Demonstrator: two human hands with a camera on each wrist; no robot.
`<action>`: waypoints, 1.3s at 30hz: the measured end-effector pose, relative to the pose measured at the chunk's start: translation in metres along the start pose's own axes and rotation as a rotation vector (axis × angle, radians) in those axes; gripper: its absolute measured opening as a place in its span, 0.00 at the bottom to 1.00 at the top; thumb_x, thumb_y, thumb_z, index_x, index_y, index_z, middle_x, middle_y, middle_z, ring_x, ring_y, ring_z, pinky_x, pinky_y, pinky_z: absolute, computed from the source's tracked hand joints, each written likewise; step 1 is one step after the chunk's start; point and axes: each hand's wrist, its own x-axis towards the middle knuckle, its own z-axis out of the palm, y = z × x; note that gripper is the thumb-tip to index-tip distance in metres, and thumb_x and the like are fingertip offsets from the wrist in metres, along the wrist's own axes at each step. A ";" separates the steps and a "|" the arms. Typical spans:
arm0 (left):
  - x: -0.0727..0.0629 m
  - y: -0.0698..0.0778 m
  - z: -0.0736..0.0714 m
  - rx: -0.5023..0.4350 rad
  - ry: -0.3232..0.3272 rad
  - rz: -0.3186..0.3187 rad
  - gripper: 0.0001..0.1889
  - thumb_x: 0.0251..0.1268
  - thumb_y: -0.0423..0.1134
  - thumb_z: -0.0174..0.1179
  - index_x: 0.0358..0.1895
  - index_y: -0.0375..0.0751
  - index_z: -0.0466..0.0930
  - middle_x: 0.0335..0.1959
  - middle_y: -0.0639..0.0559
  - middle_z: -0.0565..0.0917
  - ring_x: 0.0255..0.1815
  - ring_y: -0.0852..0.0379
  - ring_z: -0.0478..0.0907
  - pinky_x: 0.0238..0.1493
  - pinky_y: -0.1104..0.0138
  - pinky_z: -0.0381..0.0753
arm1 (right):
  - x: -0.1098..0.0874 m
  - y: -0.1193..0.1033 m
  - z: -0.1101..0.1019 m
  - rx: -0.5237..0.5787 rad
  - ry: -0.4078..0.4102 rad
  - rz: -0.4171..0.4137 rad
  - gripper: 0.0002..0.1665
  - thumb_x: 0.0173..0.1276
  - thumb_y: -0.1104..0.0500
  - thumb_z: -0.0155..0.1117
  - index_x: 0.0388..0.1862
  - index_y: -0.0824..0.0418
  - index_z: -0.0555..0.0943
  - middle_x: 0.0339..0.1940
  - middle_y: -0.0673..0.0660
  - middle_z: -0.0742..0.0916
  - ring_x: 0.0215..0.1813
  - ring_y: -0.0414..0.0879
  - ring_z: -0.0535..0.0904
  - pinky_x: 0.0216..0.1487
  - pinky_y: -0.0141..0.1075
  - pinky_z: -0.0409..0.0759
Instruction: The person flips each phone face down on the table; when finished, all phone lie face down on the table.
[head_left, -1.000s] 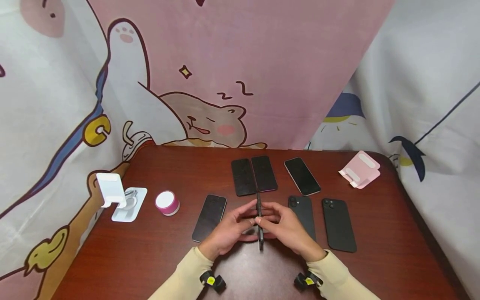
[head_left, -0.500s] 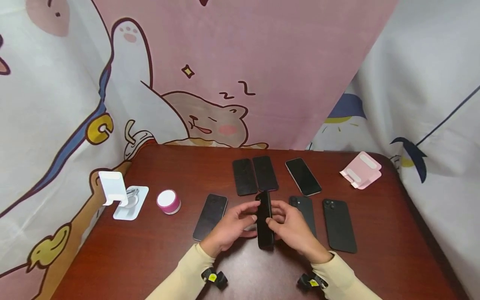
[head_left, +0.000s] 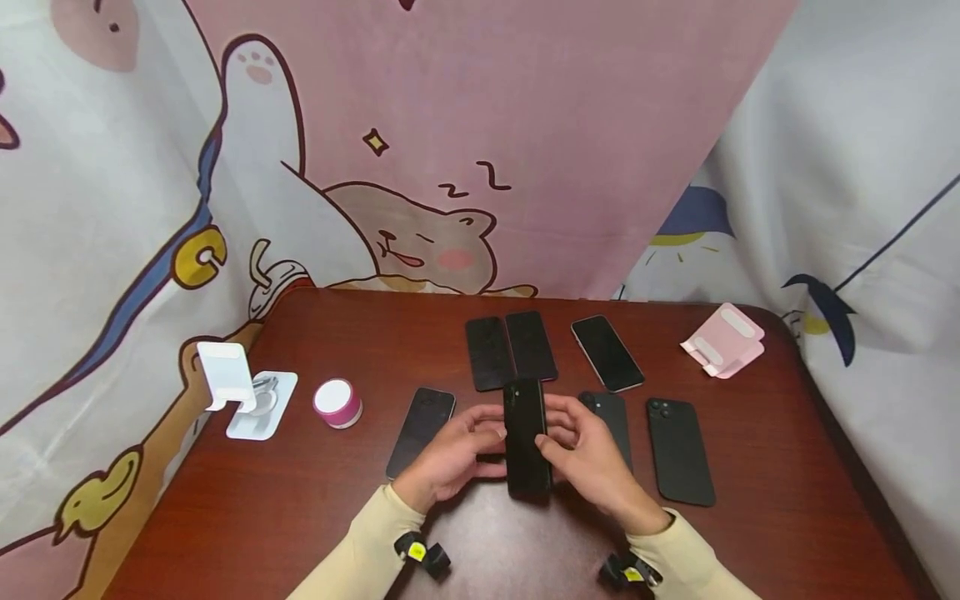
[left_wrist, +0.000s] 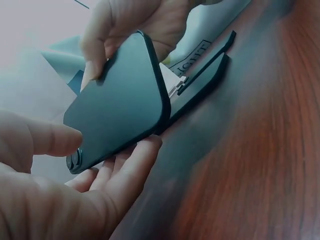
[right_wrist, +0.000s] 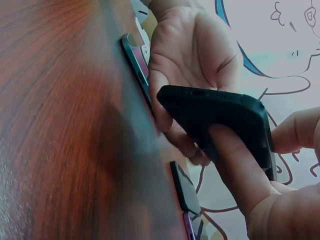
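Note:
A black smartphone (head_left: 527,442) stands nearly upright between both hands over the front middle of the table, its back with the camera lenses facing the head camera. My right hand (head_left: 592,462) grips its right edge, thumb on the back and a finger laid along the other face in the right wrist view. At the left edge, my left hand (head_left: 450,458) pinches the phone: the left wrist view has the thumb by the lenses and fingers under the edge. Beside the left hand lies another phone (head_left: 422,432), screen up. One more phone (head_left: 611,425), back up, is partly hidden behind the right hand.
On the wooden table (head_left: 337,517), two dark phones (head_left: 487,354) lie side by side at the back, near a silver-edged phone (head_left: 607,353). A black phone (head_left: 681,452) and a pink stand (head_left: 723,340) are at right. A white stand (head_left: 258,408) and pink cylinder (head_left: 337,403) sit left.
The held phone has turned from edge-on until its back faces the head camera. Both hands keep hold of it, and the phones on the table have stayed in place.

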 end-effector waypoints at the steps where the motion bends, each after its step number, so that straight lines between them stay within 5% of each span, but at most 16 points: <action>1: 0.000 0.001 0.000 -0.006 -0.004 0.007 0.25 0.79 0.34 0.55 0.74 0.35 0.64 0.59 0.43 0.84 0.54 0.50 0.86 0.52 0.52 0.89 | 0.001 0.001 -0.001 -0.001 0.003 -0.004 0.33 0.71 0.70 0.67 0.74 0.64 0.71 0.60 0.68 0.87 0.55 0.55 0.90 0.46 0.38 0.90; 9: 0.002 0.003 -0.001 0.017 0.016 0.016 0.28 0.77 0.33 0.54 0.76 0.34 0.64 0.64 0.39 0.83 0.57 0.49 0.86 0.56 0.49 0.88 | 0.007 0.007 -0.008 -0.033 -0.002 0.024 0.35 0.73 0.67 0.68 0.77 0.64 0.70 0.61 0.68 0.87 0.52 0.52 0.90 0.34 0.39 0.90; 15: 0.007 0.001 0.001 0.087 0.059 0.006 0.28 0.78 0.38 0.57 0.77 0.33 0.67 0.66 0.37 0.82 0.61 0.46 0.84 0.58 0.48 0.88 | 0.008 0.017 -0.014 -0.077 -0.008 0.066 0.39 0.72 0.65 0.70 0.79 0.64 0.68 0.67 0.69 0.84 0.53 0.50 0.90 0.38 0.41 0.92; 24: 0.015 0.003 0.008 0.209 0.068 0.010 0.29 0.81 0.39 0.55 0.77 0.27 0.65 0.68 0.33 0.79 0.66 0.40 0.82 0.61 0.49 0.86 | 0.008 0.024 -0.017 -0.298 0.032 0.075 0.42 0.70 0.59 0.74 0.79 0.67 0.69 0.66 0.68 0.85 0.55 0.52 0.89 0.35 0.36 0.90; 31: 0.015 0.007 0.014 0.305 0.080 0.013 0.31 0.80 0.38 0.57 0.78 0.27 0.64 0.75 0.30 0.71 0.73 0.36 0.76 0.66 0.48 0.83 | 0.008 0.019 -0.010 -0.596 0.079 0.002 0.44 0.70 0.53 0.75 0.78 0.69 0.69 0.65 0.68 0.85 0.57 0.55 0.89 0.50 0.46 0.89; 39: 0.014 0.008 0.017 0.280 0.079 0.007 0.32 0.80 0.37 0.56 0.78 0.24 0.61 0.76 0.28 0.69 0.73 0.34 0.75 0.67 0.47 0.82 | 0.006 0.012 -0.012 -0.670 0.049 0.006 0.45 0.70 0.48 0.73 0.78 0.69 0.70 0.63 0.68 0.87 0.59 0.58 0.88 0.57 0.54 0.87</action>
